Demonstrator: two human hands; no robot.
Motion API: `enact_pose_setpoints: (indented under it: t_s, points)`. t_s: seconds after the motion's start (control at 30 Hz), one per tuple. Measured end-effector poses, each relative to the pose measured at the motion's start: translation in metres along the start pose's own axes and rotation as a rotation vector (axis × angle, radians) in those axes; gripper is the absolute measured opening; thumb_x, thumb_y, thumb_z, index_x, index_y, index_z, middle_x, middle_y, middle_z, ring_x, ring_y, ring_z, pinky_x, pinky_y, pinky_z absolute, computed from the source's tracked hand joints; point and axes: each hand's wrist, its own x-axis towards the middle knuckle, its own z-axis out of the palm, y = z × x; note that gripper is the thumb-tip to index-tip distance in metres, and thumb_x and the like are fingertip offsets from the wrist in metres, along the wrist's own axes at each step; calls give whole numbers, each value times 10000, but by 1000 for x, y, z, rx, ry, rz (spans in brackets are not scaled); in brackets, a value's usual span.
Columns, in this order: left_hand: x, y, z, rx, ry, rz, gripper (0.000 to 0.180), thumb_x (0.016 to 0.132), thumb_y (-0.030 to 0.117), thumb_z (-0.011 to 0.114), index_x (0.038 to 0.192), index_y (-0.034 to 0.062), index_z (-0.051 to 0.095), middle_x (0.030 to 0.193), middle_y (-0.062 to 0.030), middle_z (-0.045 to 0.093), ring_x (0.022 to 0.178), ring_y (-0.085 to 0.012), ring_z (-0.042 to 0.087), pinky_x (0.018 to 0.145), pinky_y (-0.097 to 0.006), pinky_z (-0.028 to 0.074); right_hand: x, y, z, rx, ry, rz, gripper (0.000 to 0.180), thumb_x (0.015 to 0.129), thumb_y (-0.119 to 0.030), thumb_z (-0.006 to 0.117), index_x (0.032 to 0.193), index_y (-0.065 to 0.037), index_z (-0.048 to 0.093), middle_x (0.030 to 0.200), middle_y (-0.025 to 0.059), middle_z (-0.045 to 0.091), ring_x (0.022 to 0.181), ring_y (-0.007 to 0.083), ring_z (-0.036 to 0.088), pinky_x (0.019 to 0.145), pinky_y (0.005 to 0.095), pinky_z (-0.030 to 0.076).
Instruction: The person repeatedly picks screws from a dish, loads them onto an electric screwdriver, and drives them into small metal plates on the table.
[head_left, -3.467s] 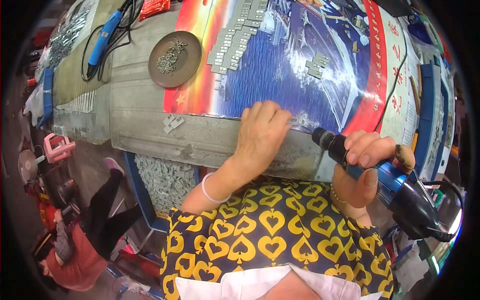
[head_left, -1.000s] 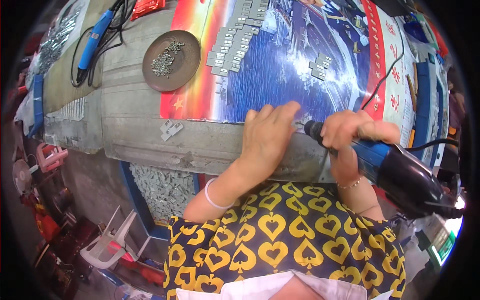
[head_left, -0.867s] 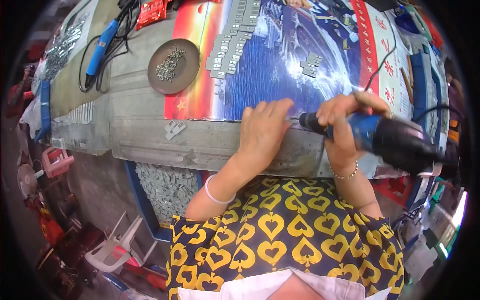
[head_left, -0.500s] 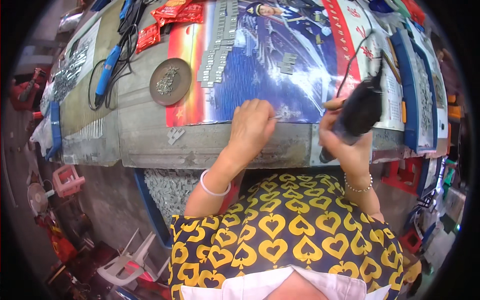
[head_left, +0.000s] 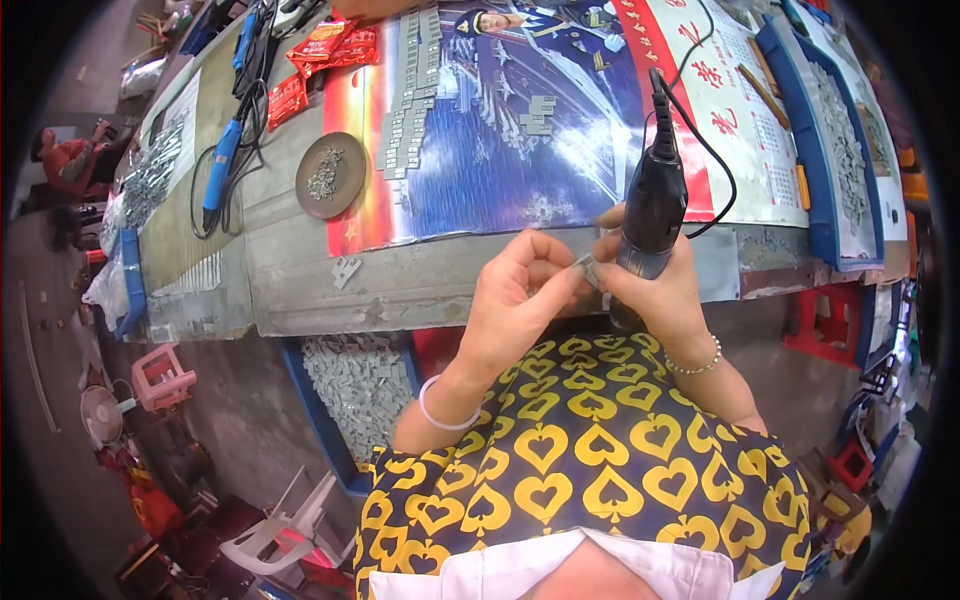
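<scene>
My right hand is wrapped round a black corded electric screwdriver, held with its cord end away from me and its nose down toward my apron. The thumb of that hand also meets a small flat grey metal piece. My left hand pinches this piece between thumb and fingers, just left of the screwdriver, above the near table edge. Beyond them lies a glossy poster with rows of grey metal plates and a small group of plates. A brown dish holds small metal parts.
At the left lie blue corded tools and red packets. A blue tray of parts stands at right; another blue bin sits below the table edge. Another person's arm reaches in at the far edge.
My left hand has come back from the poster toward me and now meets the right hand at the small metal piece. The screwdriver has swung left and stands more upright in view.
</scene>
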Motion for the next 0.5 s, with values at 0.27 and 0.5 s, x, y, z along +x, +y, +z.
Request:
enact_pose_setpoints:
  t_s: [0.27,0.5]
  points:
    - [6,-8,22,86,-127,38,183,985,136,481,1121,15,460,701,-30,579,623,-63,519,571,-217,413,-8,8,-14,26,21,-40,383,724,-22,692,1084,-1,564,842,29,625,748,77,594,674,230,484]
    - [6,-6,35,117,-105,-11,225,1001,130,438,1204,33,435,712,4,528,637,-53,478,600,-193,389,-11,7,-30,64,20,32,392,720,-16,681,1094,-6,565,823,22,624,748,68,586,671,224,473]
